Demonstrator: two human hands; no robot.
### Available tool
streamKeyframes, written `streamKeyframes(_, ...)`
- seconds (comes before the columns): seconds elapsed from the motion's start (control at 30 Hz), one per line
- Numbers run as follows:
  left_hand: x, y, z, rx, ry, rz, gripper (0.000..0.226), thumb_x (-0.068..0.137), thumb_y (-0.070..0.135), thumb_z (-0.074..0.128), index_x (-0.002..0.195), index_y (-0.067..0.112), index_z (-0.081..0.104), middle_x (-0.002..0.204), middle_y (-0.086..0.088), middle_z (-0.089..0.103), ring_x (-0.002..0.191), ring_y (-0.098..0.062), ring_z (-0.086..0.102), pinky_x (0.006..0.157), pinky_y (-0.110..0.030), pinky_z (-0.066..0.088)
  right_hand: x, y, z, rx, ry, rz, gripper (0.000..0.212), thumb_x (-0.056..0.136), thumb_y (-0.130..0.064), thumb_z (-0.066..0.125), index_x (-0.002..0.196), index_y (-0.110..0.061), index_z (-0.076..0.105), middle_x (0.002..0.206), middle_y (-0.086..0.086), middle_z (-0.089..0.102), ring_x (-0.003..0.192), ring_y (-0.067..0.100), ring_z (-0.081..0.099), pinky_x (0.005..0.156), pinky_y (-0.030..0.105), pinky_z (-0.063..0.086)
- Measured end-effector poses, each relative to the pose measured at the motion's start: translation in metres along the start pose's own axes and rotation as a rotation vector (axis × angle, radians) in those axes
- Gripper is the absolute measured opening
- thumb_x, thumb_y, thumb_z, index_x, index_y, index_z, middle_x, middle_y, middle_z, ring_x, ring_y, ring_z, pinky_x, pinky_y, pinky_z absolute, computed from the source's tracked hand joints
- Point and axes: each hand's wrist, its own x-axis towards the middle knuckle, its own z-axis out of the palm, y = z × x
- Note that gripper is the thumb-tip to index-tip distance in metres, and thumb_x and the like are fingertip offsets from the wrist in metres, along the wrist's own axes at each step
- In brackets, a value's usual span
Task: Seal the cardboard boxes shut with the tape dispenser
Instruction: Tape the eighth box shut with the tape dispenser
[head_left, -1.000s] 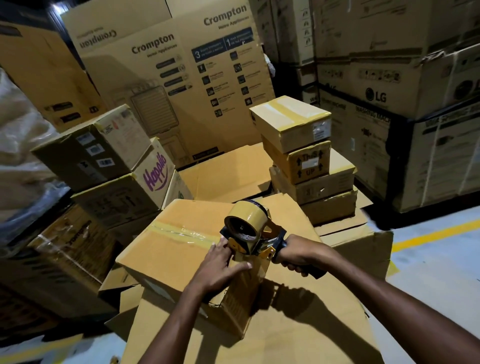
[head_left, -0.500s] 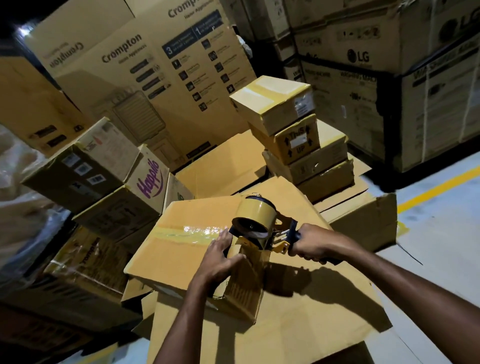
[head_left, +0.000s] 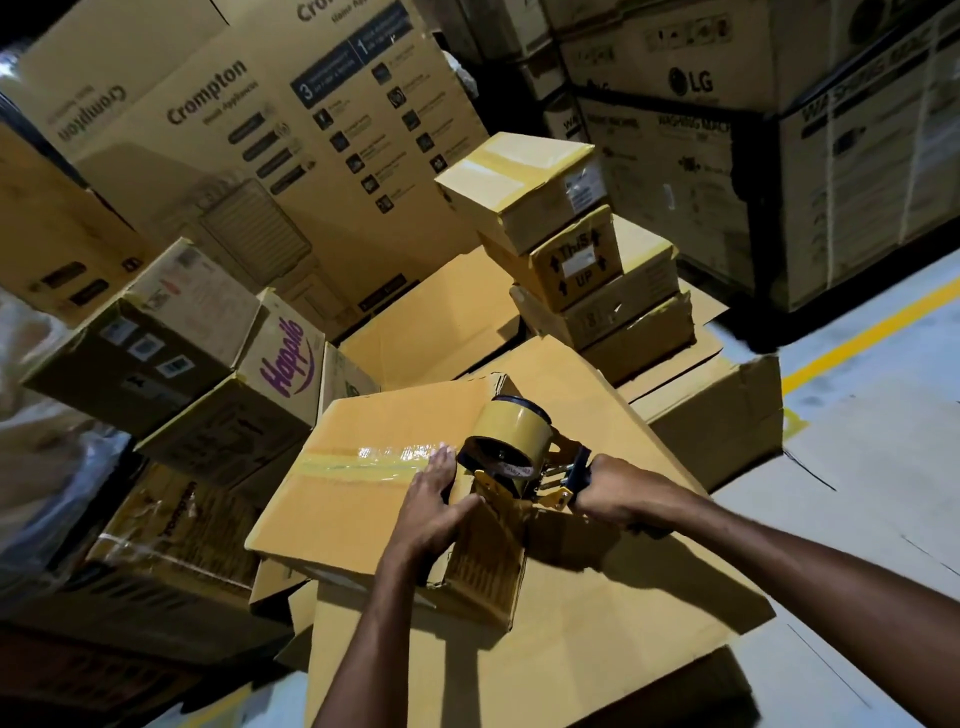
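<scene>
**Step in hand.** The tape strip already lies across the top seam of the cardboard box. The tape dispenser sits at the box's right-hand top edge, so the run is judged to be at its end — turning over the edge onto the side face.

**Hands.** The left hand lies on the box's near right corner, fingers nearly straight and pressing the tape end, thumb spread along the edge. The right hand, just right of the box, has its fingers wrapped tight round the dispenser handle.

**Next move.** It probably calls for drawing the dispenser down the side, then tilting its blade to cut — with the left hand holding the strip flat.

**Materials.** The box is matte corrugated board, its corners dented. The tape is glossy and wrinkled. The roll is a tan cylinder on a dark core, in a yellow metal frame.
</scene>
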Motion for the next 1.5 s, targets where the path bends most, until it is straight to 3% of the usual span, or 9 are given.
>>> streamKeyframes(0.17,0.002,0.000,0.000,0.072,0.016,0.012,0.083,0.095,0.044,0.060,0.164,0.027,0.017,0.170,0.012,0.006,0.157,-0.007,0.001,0.130,-0.043,0.003,0.007,0.005,0.023,0.211,-0.038,0.063,0.020,0.091,-0.018,0.065,0.072,-0.019,0.058,0.055,-0.004,0.048,0.043,0.011,0.038,0.044,0.021,0.033)
streamKeyframes(0.3,0.004,-0.001,-0.001,0.056,0.011,0.000,0.088,0.091,0.048,0.063,0.164,0.025,0.019,0.170,0.013,0.009,0.157,-0.007,0.004,0.130,-0.044,0.008,0.010,0.025,0.050,0.616,-0.290,0.324,0.034,0.090,-0.020,0.061,0.059,-0.022,0.050,0.057,-0.005,0.040,0.043,0.011,0.031,0.046,0.025,0.026)
streamKeyframes(0.4,0.003,-0.006,-0.001,0.002,0.013,-0.025,0.090,0.088,0.048,0.065,0.164,0.028,0.021,0.170,0.015,0.011,0.156,-0.005,0.006,0.130,-0.046,0.011,0.010,0.040,0.048,0.692,-0.338,0.316,0.038,0.093,-0.020,0.062,0.056,-0.023,0.051,0.056,-0.007,0.039,0.043,0.009,0.029,0.043,0.024,0.026)
streamKeyframes(0.7,0.001,-0.013,-0.008,-0.091,-0.024,-0.007,0.093,0.086,0.038,0.077,0.162,0.022,0.027,0.169,0.014,0.016,0.155,-0.005,0.010,0.129,-0.045,0.018,0.016,0.055,0.037,1.056,-0.179,0.365,0.036,0.091,-0.012,0.061,0.058,-0.022,0.050,0.054,-0.008,0.039,0.038,0.007,0.032,0.039,0.022,0.030)
streamKeyframes(0.83,-0.011,-0.016,-0.033,0.037,-0.180,0.047,0.110,0.075,0.060,0.072,0.162,0.017,0.022,0.167,0.013,0.013,0.155,-0.006,0.006,0.128,-0.040,0.011,0.030,0.046,0.050,1.375,-0.100,0.355,0.034,0.093,-0.010,0.055,0.061,-0.018,0.046,0.046,-0.007,0.040,0.033,0.008,0.035,0.037,0.019,0.032)
streamKeyframes(0.93,-0.025,-0.033,-0.058,0.065,-0.328,0.030,0.102,0.080,0.041,0.081,0.161,0.017,0.023,0.166,0.012,0.010,0.154,-0.005,0.004,0.128,-0.039,0.010,0.039,0.039,0.061,1.539,-0.034,0.322,0.030,0.093,-0.008,0.056,0.066,-0.017,0.047,0.050,-0.003,0.044,0.036,0.011,0.039,0.039,0.021,0.038)
streamKeyframes(1.1,-0.058,-0.078,-0.088,0.163,-0.353,-0.100,0.094,0.089,0.002,0.074,0.161,0.027,0.019,0.163,0.022,0.003,0.153,-0.004,-0.003,0.127,-0.040,0.006,0.049,0.032,0.077,1.450,-0.106,0.347,0.021,0.091,-0.016,0.069,0.078,-0.007,0.056,0.068,0.012,0.056,0.060,0.028,0.057,0.059,0.036,0.055)
streamKeyframes(1.27,-0.089,-0.112,-0.062,0.250,-0.137,0.005,0.099,0.088,0.021,0.075,0.161,0.035,0.010,0.166,0.022,0.000,0.157,-0.009,-0.005,0.127,-0.048,-0.009,0.046,0.038,0.077,0.908,-0.370,0.495,0.069,0.090,-0.054,0.072,0.122,0.006,0.060,0.110,0.028,0.073,0.095,0.039,0.075,0.081,0.048,0.064)
streamKeyframes(1.5,-0.086,-0.118,-0.051,0.252,-0.023,0.045,0.104,0.071,0.055,0.060,0.162,0.033,0.016,0.169,0.014,0.011,0.157,-0.007,0.005,0.126,-0.042,-0.004,0.035,0.029,0.097,0.662,-0.400,0.473,0.067,0.095,-0.067,0.057,0.113,-0.003,0.066,0.105,0.021,0.077,0.083,0.027,0.078,0.073,0.036,0.065)
